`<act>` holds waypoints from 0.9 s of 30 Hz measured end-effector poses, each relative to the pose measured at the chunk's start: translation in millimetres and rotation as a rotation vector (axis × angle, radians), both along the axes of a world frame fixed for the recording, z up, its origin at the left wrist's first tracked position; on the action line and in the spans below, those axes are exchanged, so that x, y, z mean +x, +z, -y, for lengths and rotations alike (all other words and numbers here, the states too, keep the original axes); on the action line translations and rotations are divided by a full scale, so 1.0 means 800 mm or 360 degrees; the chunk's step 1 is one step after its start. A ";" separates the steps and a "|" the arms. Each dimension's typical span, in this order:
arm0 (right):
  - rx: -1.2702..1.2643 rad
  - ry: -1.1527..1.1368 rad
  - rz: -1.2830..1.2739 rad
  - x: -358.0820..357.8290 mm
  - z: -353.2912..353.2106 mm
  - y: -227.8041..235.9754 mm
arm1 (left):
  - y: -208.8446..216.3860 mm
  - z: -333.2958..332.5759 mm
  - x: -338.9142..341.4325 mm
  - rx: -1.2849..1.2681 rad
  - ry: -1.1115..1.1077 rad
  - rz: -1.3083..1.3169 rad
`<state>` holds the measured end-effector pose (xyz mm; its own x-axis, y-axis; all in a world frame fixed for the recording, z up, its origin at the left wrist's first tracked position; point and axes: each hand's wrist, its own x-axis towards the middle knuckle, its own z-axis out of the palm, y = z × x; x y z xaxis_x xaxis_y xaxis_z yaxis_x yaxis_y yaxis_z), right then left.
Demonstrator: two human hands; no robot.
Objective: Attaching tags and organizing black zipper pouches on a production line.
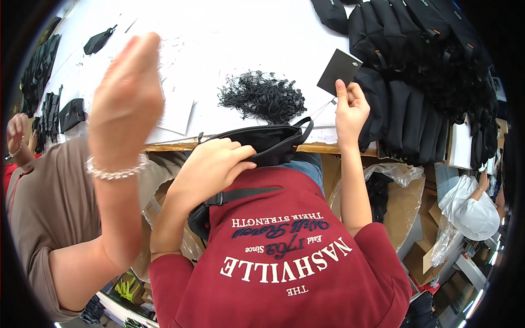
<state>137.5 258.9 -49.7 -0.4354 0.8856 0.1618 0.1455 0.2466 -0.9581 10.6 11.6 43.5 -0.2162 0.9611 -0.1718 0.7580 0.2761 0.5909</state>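
Note:
My left hand point(213, 167) grips the near rim of a black fabric pouch point(262, 143) at the table's front edge, against my body. The pouch's mouth gapes, and a fabric loop point(304, 131) rises from its right end. My right hand point(351, 112), to the right of the pouch, pinches a square black hang tag point(339, 71) between thumb and fingers. A thin cord point(322, 109) runs between the tag hand and the pouch's loop. Just beyond the pouch lies a tangled heap of black cords point(263, 97).
Stacked black bags point(404, 82) fill the table's right side. A co-worker's raised hand point(128, 98) with a beaded bracelet is close on my left. Small black pouches point(99, 41) lie far left on the white table point(202, 33). A plastic-lined carton point(404, 202) stands below right.

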 end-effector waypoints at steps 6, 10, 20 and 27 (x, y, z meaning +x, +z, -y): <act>-0.0722 0.0053 -0.0098 -0.025 0.007 -0.019 | -0.006 -0.013 0.021 -0.0030 -0.0208 -0.0129; -0.0066 -0.0063 0.0160 -0.021 0.001 -0.036 | 0.000 -0.016 0.018 0.0057 -0.0220 -0.0115; -0.0106 0.0773 0.0239 0.012 0.033 0.082 | 0.003 -0.016 -0.006 0.0223 0.0047 -0.0018; 0.0464 0.1709 0.0894 0.020 0.062 0.078 | -0.013 -0.022 -0.004 0.0307 -0.0324 -0.0127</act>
<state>153.6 209.6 13.1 -0.9886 0.0021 -0.1503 0.1106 0.6872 -0.7180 7.4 29.4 33.0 -0.0211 0.9994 0.0282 0.8325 0.0020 0.5540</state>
